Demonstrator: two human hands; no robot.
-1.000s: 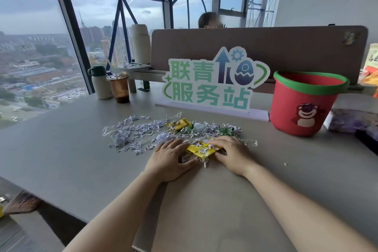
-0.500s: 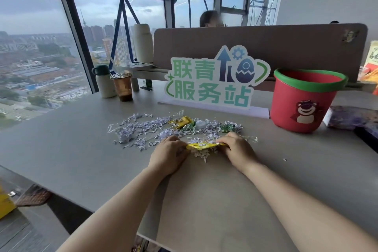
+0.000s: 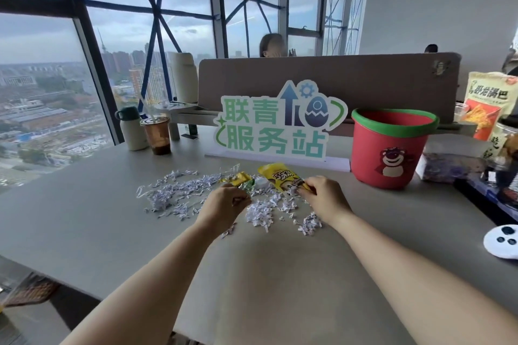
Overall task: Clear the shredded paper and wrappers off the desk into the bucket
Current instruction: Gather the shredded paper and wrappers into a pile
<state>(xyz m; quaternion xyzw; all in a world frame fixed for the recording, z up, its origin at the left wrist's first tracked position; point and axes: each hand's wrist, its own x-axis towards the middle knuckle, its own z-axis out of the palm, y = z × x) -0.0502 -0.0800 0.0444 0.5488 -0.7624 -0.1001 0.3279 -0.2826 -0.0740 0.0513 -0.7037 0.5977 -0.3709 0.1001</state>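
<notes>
My right hand [image 3: 326, 199] is lifted just above the desk [image 3: 84, 218], its fingers pinched on the near end of a big yellow wrapper [image 3: 280, 178], which slants up and away toward the sign [image 3: 276, 126]. My left hand [image 3: 225, 204] is curled into a loose fist over the middle of the mess; a few scraps seem caught in it, but I cannot tell how much it holds.

The shredded paper [image 3: 179, 194] lies scattered on the desk, thickest to the left of my left hand, with smaller clumps between my hands and just in front of my right wrist. A smaller yellow wrapper [image 3: 238, 179] and a green wrapper [image 3: 248, 185] lie among the shreds just beyond my left knuckles.

The bucket [image 3: 392, 148], red with a green rim and a bear on its side, stands upright on the desk to the right, beyond my right hand and apart from the paper. I cannot see anything inside it from here. At the far left, near the window, a flask [image 3: 131, 127] and a plastic cup [image 3: 157, 134] stand side by side.
</notes>
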